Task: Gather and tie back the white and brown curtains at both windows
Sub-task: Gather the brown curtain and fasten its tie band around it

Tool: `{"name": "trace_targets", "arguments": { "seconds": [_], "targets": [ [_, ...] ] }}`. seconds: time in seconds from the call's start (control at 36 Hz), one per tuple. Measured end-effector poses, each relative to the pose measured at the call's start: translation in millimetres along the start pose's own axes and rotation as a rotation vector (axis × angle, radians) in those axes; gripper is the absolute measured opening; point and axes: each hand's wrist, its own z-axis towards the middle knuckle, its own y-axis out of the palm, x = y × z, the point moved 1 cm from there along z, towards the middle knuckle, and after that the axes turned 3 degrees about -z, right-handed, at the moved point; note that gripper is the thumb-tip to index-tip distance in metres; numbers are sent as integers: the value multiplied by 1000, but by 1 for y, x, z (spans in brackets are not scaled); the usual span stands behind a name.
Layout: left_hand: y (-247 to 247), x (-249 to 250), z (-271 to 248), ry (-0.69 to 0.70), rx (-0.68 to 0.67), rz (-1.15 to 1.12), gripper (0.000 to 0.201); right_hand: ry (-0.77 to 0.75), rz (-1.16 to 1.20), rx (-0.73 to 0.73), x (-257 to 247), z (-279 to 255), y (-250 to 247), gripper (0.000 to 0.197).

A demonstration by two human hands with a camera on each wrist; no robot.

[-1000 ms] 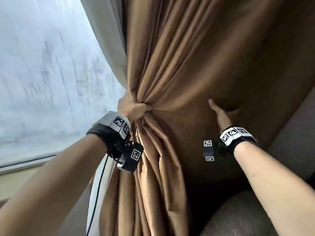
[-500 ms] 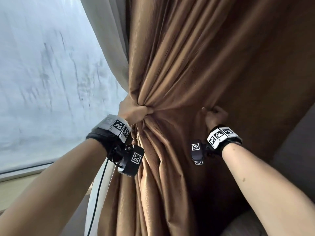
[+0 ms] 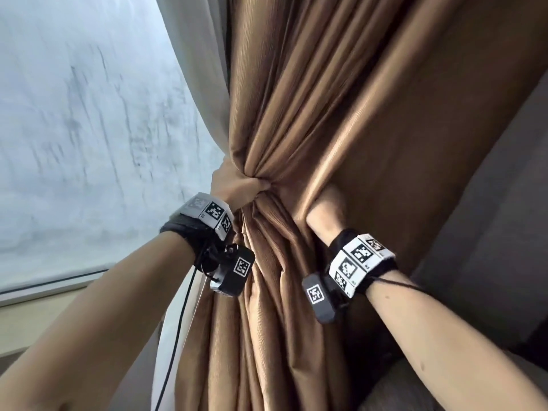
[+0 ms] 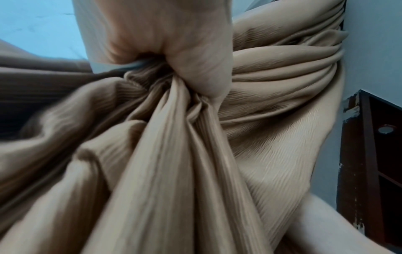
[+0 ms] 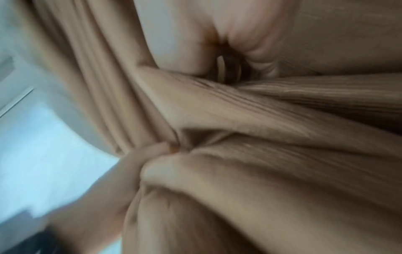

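Observation:
The brown curtain hangs in the middle of the head view, pinched in at waist height. My left hand grips that gathered bunch, fingers wrapped round it; the left wrist view shows the fist closed on the brown folds. The white curtain runs down the bunch's left edge, beside the window. My right hand sits just right of the bunch, holding a fold of the brown curtain, its fingers mostly buried in cloth. The blurred right wrist view shows that hand curled into the fabric.
Frosted window glass fills the left, with a sill below it. A grey wall lies right of the curtain and a grey cushion sits low right. A dark wooden shelf stands against the wall.
My right hand went from flat on the brown cloth to gripping a fold, then drew it left toward the bunch. The left hand kept its grip in place.

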Motion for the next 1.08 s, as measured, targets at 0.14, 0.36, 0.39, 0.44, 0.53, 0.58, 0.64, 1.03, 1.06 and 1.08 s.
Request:
{"name": "trace_targets", "arguments": {
  "seconds": [0.14, 0.36, 0.39, 0.44, 0.53, 0.58, 0.64, 1.03, 1.06, 1.08],
  "targets": [
    [5, 0, -11, -7, 22, -3, 82, 30, -78, 199, -1, -32, -2, 52],
    [3, -1, -21, -2, 13, 6, 87, -356, 39, 319, -9, -67, 0, 43],
    [2, 0, -22, -4, 14, 9, 87, -393, 66, 305, -10, -75, 0, 35],
    [-1, 1, -24, -6, 12, 12, 85, -447, 68, 305, -7, -82, -2, 24],
    [-5, 7, -29, 8, -20, 4, 75, -453, 17, 330, -9, -71, -3, 16],
    [-6, 12, -34, 58, -104, -8, 71, -439, 2, 341, -16, -59, 3, 10],
    [-8, 14, -40, 83, -191, -17, 62, -413, 14, 344, -23, -52, 12, 12],
    [-3, 14, -41, 9, -59, -251, 105, -59, 454, -169, -25, -49, 10, 32],
    [2, 14, -41, -31, -8, -230, 102, 17, 539, -216, -22, -51, 8, 37],
    [6, 15, -43, -58, 36, -190, 98, 83, 608, -248, -18, -50, 8, 41]
  ]
}}
